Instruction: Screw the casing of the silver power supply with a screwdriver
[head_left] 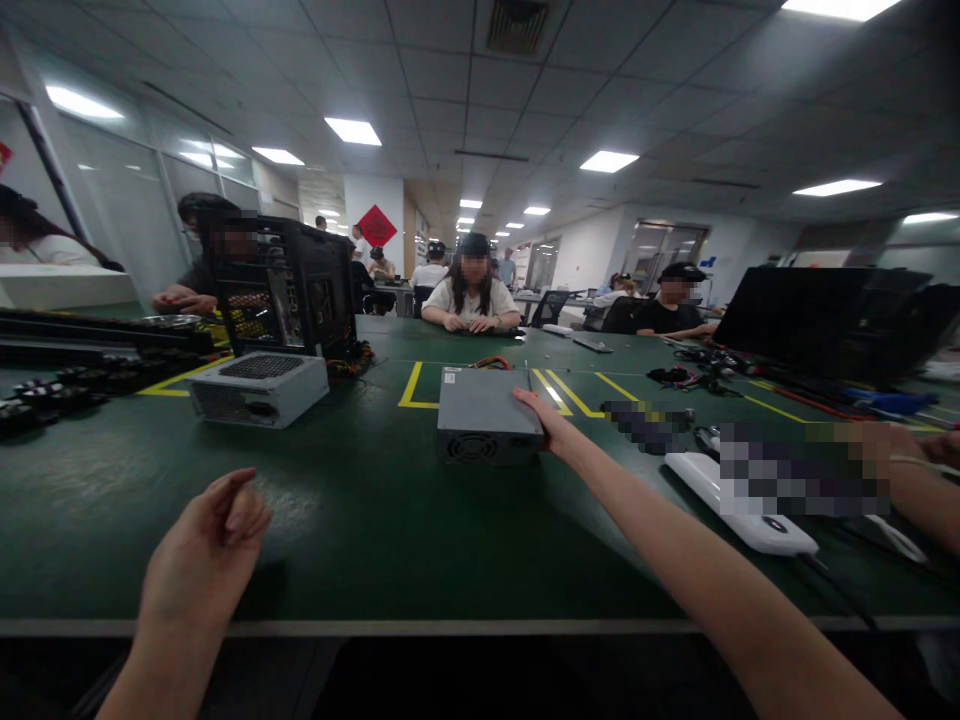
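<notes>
A grey computer power supply (484,405) sits on the green table in front of me, its fan grille facing me and coloured cables behind it. My right hand (541,418) grips its right side, thumb on the top face; the other fingers are mostly hidden. Over the near left part of the table is my left hand (208,540), empty, with fingers loosely curled and a gap between thumb and fingers. Beyond it, a second power supply (259,388), silver with a mesh top, rests beside a black computer case (285,285).
Yellow tape lines (418,385) mark the green table (360,540). To the right lie a white power strip (739,505), tangled cables (705,365) and a black monitor (810,315). Dark parts (82,375) line the left. Co-workers sit around; another person's hand (862,455) is at right.
</notes>
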